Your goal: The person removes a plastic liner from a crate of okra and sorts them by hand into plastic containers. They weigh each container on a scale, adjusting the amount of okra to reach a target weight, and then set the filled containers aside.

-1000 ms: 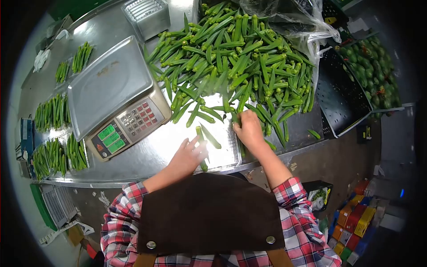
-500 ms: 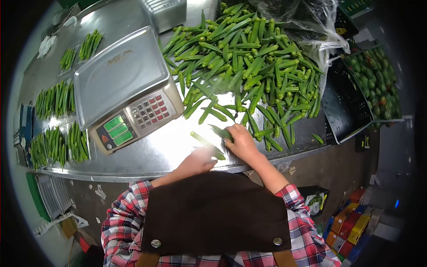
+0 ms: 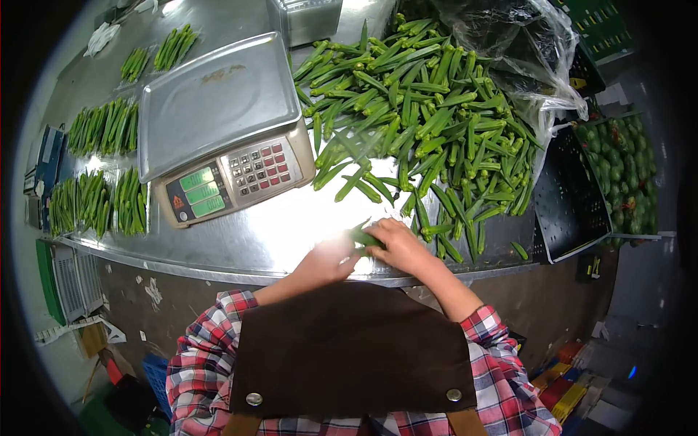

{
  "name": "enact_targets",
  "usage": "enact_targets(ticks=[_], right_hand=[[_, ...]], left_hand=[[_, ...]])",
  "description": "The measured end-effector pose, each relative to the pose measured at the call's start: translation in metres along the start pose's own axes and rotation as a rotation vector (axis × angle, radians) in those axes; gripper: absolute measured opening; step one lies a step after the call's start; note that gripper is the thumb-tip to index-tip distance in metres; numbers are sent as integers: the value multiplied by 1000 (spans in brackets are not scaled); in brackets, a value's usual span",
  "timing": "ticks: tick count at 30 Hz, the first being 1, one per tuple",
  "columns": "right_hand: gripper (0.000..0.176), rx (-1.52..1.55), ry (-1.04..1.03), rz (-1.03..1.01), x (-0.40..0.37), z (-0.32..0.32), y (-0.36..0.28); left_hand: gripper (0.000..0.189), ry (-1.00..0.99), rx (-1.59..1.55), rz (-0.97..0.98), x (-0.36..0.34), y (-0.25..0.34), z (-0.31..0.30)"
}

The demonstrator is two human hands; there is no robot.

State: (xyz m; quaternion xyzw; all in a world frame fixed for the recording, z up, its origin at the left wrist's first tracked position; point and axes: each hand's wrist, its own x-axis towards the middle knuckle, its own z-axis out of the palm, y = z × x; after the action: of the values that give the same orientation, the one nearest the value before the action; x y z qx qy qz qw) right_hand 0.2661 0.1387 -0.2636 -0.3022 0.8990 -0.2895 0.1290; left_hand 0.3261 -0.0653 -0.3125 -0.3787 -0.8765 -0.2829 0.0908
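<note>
Close to the front edge of the metal table (image 3: pixel 247 251), my two hands meet over a few green okra pods (image 3: pixel 361 237). My left hand (image 3: pixel 327 259) is closed at the left end of these pods, slightly blurred. From the right, my right hand (image 3: pixel 396 245) wraps its fingers round the same pods. Past my hands spreads a large loose heap of okra (image 3: pixel 436 116). A scale (image 3: pixel 218 109) with an empty metal pan and lit green displays stands to the left of my hands.
Packed okra rows (image 3: pixel 105 127) lie at the far left. A metal container (image 3: pixel 309 20) stands behind the scale. Clear plastic (image 3: pixel 538 54) hangs at the back right, above a black crate (image 3: pixel 571 196). Further right is a crate of green produce (image 3: pixel 625 167).
My hands have come together round the pods; the separate pod by my left hand is no longer seen apart. The camera view has shifted, so the table items appear further right.
</note>
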Motion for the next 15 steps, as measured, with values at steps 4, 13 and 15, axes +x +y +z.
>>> enact_targets(ticks=[4,13,15], right_hand=[[19,28,22,43,23,-12,-2],[23,-539,117,-379,86,-1,6],[23,-556,9,-171,86,-23,-9]], left_hand=[[34,-309,-561,-320,-12,19,-14],[41,-236,-232,128,-9,14,3],[46,44,28,257,22,15,3]])
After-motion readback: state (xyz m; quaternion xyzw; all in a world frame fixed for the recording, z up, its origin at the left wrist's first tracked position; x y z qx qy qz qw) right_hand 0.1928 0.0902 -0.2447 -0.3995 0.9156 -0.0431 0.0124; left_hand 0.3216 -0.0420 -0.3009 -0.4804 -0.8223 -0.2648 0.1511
